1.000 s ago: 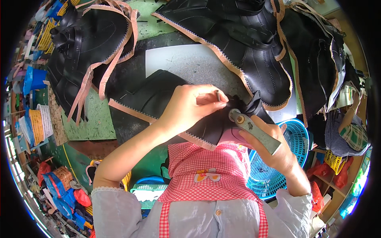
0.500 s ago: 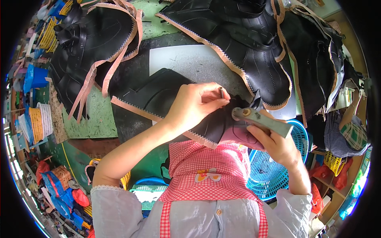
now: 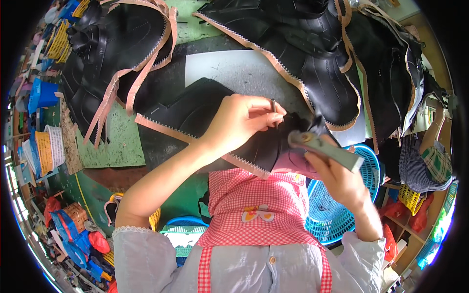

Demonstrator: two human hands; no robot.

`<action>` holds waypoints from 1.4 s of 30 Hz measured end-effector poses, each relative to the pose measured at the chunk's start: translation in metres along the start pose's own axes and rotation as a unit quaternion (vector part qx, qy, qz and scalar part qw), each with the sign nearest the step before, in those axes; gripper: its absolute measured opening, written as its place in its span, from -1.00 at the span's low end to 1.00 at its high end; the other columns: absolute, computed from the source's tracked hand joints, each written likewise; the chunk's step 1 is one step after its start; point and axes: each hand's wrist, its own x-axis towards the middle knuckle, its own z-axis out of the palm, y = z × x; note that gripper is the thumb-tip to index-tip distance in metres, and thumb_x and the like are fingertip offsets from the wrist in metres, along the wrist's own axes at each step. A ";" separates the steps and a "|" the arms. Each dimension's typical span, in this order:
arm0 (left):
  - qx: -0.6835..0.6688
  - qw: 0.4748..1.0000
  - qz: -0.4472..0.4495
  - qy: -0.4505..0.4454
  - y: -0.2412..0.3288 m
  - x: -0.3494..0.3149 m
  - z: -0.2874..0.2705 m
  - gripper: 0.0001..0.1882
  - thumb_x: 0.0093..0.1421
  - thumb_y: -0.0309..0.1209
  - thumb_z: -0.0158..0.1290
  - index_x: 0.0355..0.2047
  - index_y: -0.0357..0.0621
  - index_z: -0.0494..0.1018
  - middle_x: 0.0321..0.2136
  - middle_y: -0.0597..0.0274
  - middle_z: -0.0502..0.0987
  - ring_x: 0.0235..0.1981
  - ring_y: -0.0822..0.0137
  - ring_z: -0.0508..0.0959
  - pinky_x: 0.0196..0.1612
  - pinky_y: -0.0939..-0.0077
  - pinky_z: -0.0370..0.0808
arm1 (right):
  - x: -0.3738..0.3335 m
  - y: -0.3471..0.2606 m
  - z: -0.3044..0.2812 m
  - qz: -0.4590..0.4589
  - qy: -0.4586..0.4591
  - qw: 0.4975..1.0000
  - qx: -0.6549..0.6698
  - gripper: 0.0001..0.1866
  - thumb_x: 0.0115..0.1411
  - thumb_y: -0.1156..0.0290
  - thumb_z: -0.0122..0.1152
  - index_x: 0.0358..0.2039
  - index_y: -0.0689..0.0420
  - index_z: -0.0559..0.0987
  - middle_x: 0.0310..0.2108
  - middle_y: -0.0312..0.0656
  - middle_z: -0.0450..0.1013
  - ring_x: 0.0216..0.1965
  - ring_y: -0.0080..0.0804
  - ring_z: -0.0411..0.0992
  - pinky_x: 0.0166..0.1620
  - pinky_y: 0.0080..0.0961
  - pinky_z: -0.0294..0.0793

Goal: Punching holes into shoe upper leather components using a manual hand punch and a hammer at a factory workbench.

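Note:
My left hand [image 3: 238, 121] pinches a slim dark metal rod, like a hand punch [image 3: 273, 104], upright over a black leather piece [image 3: 202, 110]. The piece lies on the worktable and has a tan zigzag-stitched strip [image 3: 168, 128] along its near edge. The rod's lower tip is hidden by my fingers. Closed around a grey metal hammer [image 3: 328, 150], my right hand [image 3: 339, 180] is just right of the rod, close to the leather. Motion blurs the hammer, and part of its grip is hidden. Pink material [image 3: 298, 165] shows below the hammer.
Black leather pieces with tan strips lie at the far left [image 3: 122, 36] and far right [image 3: 332, 93]. A white sheet [image 3: 215, 63] is under the work. A blue plastic basket [image 3: 342, 210] stands below the table's right side. Coloured bins and bags crowd the left.
The hammer and my right hand have shifted slightly right and down, and the hammer is now blurred. My left hand has tilted a little, still pinching the rod. The leather has shifted slightly.

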 end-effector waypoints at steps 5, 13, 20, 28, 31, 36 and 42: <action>0.026 1.000 0.009 -0.002 0.000 0.001 -0.001 -0.84 0.29 -0.48 0.10 -0.18 -0.30 0.58 -0.36 0.27 0.65 -0.28 0.54 0.62 -0.21 0.65 0.55 | -0.003 0.011 0.007 0.047 -0.022 0.998 0.020 -0.83 0.28 0.43 0.22 -0.34 0.21 0.42 -0.61 0.00 0.42 -0.61 -0.22 0.44 -0.53 -0.39 0.38; 0.111 0.989 0.094 -0.010 -0.002 -0.003 0.000 -0.86 0.23 -0.57 0.15 -0.19 -0.32 0.57 -0.33 0.25 0.65 -0.24 0.53 0.63 -0.18 0.66 0.55 | -0.002 0.012 -0.001 0.067 -0.031 0.996 0.049 -0.77 0.27 0.43 0.24 -0.13 0.25 0.50 -0.59 -0.06 0.45 -0.63 -0.40 0.38 -0.52 -0.48 0.37; 0.289 0.925 0.243 0.034 0.004 -0.016 0.011 -0.77 -0.02 -0.59 0.23 -0.28 -0.21 0.61 -0.36 0.16 0.65 -0.38 0.20 0.66 -0.32 0.50 0.58 | -0.011 -0.016 -0.028 0.120 -0.015 0.990 -0.078 -0.73 0.09 0.26 0.38 -0.40 0.22 0.57 -0.56 -0.13 0.49 -0.58 -0.33 0.50 -0.46 -0.42 0.45; 0.042 0.999 0.003 0.000 0.004 0.000 -0.010 -0.80 0.30 -0.46 0.11 -0.15 -0.32 0.59 -0.31 0.23 0.65 -0.27 0.49 0.64 -0.18 0.63 0.59 | 0.001 0.003 0.007 0.016 -0.029 0.999 0.027 -0.82 0.30 0.40 0.20 -0.26 0.27 0.47 -0.61 0.00 0.38 -0.62 -0.13 0.40 -0.51 -0.38 0.36; 0.019 1.000 -0.023 0.002 0.004 -0.001 -0.024 -0.79 0.30 -0.46 0.11 -0.13 -0.32 0.58 -0.32 0.21 0.66 -0.27 0.46 0.65 -0.16 0.62 0.60 | 0.003 0.004 0.007 0.029 -0.030 0.998 0.041 -0.81 0.31 0.42 0.18 -0.18 0.30 0.51 -0.59 -0.01 0.41 -0.60 -0.16 0.42 -0.49 -0.38 0.37; -0.004 1.000 -0.011 0.007 0.006 -0.002 -0.021 -0.80 0.30 -0.47 0.10 -0.13 -0.31 0.58 -0.32 0.21 0.66 -0.27 0.47 0.65 -0.16 0.63 0.59 | 0.005 0.004 0.005 -0.015 -0.016 0.999 0.038 -0.82 0.31 0.44 0.17 -0.20 0.32 0.51 -0.52 -0.01 0.43 -0.58 -0.22 0.44 -0.49 -0.39 0.37; 0.038 0.999 0.003 0.007 0.002 -0.003 -0.018 -0.81 0.29 -0.49 0.10 -0.13 -0.30 0.59 -0.32 0.22 0.66 -0.26 0.50 0.64 -0.16 0.66 0.56 | 0.004 0.004 0.005 0.012 -0.036 0.998 0.047 -0.82 0.30 0.46 0.18 -0.20 0.34 0.52 -0.47 0.00 0.45 -0.54 -0.21 0.46 -0.46 -0.40 0.38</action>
